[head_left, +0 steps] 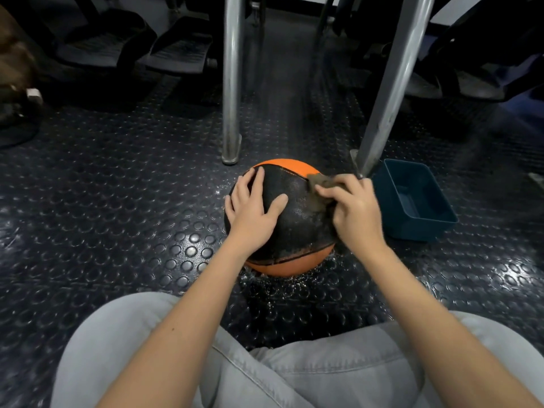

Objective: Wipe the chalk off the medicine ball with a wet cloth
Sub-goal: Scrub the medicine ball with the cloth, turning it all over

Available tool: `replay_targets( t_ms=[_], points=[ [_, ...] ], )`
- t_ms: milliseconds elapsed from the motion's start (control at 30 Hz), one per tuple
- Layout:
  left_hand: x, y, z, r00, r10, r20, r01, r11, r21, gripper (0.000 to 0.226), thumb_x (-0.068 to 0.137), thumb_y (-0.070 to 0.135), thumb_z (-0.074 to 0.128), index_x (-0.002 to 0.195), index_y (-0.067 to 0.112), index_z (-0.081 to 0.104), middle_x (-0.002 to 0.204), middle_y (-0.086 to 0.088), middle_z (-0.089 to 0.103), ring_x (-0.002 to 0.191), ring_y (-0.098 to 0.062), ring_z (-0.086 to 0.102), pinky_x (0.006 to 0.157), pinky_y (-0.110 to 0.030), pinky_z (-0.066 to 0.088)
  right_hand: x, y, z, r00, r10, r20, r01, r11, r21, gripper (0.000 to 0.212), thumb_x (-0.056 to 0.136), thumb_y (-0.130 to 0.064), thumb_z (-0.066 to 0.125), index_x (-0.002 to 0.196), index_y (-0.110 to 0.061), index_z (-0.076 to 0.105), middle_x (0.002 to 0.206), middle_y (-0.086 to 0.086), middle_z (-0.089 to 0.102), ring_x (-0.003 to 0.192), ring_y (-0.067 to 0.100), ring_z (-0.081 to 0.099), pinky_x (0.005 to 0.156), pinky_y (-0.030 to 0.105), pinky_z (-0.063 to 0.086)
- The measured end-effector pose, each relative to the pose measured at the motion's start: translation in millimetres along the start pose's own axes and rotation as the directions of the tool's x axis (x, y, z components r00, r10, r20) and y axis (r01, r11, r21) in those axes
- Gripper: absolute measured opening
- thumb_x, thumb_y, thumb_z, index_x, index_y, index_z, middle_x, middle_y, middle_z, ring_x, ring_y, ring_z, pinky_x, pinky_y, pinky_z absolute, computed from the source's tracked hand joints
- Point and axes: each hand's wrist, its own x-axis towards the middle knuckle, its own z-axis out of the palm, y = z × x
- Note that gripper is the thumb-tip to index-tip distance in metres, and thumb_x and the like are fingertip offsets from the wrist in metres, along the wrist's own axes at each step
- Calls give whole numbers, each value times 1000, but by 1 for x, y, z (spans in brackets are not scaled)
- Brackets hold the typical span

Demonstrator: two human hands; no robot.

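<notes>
The medicine ball (294, 228) — round, with a black pebbled panel and smooth orange bands — sits on the dark rubber floor (117, 201), whose raised round studs glisten with water drops near the ball. The left hand (253, 207) lies flat on the ball's left side, fingers spread and straight. The right hand (353, 210) grips a crumpled brownish cloth (319, 184) against the ball's upper right. Just beside it stands a rectangular blue plastic tub (412, 201) — near two shiny metal legs (232, 83).
</notes>
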Motion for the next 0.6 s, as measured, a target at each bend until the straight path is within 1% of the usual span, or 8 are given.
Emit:
replay_targets(
  t_ms=[67,100,200,267,333,433,500,600],
  points=[
    [1,1,0,1000,19,-2,-19,1000,19,63,98,46,38,151,24,13,158,8,6,145,-11,-7,114,-40,-11,-3,25,-4,977,209,48,-203,973,-109,34,83,1,43,92,-9,74,99,11,60,85,35,46,67,42,46],
    [1,0,1,999,45,-15,-45,999,19,61,98,48,37,151,27,14,158,11,7,144,-9,-7,113,-41,-12,-4,31,-6,950,298,90,-287,951,-119,36,84,6,44,96,-10,74,101,11,57,90,34,45,72,40,45],
    [-5,0,4,984,166,-66,-167,986,-5,47,96,51,33,142,44,30,151,26,19,142,-1,0,113,-40,-10,8,20,-13,903,407,137,-421,901,102,39,87,7,46,114,-10,66,106,8,48,105,23,46,87,20,34],
    [-7,1,4,982,185,-36,-186,982,-24,34,99,46,36,133,52,38,147,30,23,142,1,3,113,-40,-10,20,3,-17,927,348,142,-372,905,209,35,88,3,50,120,-8,62,106,4,43,107,19,46,92,16,31],
    [-6,2,3,980,198,31,-197,980,-23,35,97,48,40,129,58,31,149,31,20,142,2,0,113,-41,-11,26,-5,-17,957,202,210,-244,950,196,34,89,-2,53,121,-10,61,108,4,48,104,23,48,92,22,34],
    [-4,4,-2,962,224,157,-233,972,42,63,75,63,50,129,62,18,143,39,9,141,5,-7,112,-41,-14,19,-10,-24,961,100,258,-130,986,102,30,88,-5,58,115,-16,64,106,3,60,94,26,51,81,23,34],
    [-4,4,-4,952,235,197,-254,964,79,80,63,65,57,131,62,15,141,40,6,140,5,-9,113,-43,-13,9,-17,-31,967,45,250,-78,989,125,25,87,-6,59,107,-17,68,101,0,63,89,24,52,78,24,35],
    [-3,3,-8,946,248,209,-267,961,67,86,59,63,61,131,61,15,139,41,5,140,4,-9,112,-45,-13,-6,-28,-39,944,-80,320,32,988,154,23,86,-10,58,102,-20,70,96,-3,62,83,14,45,72,32,44]
  ],
)
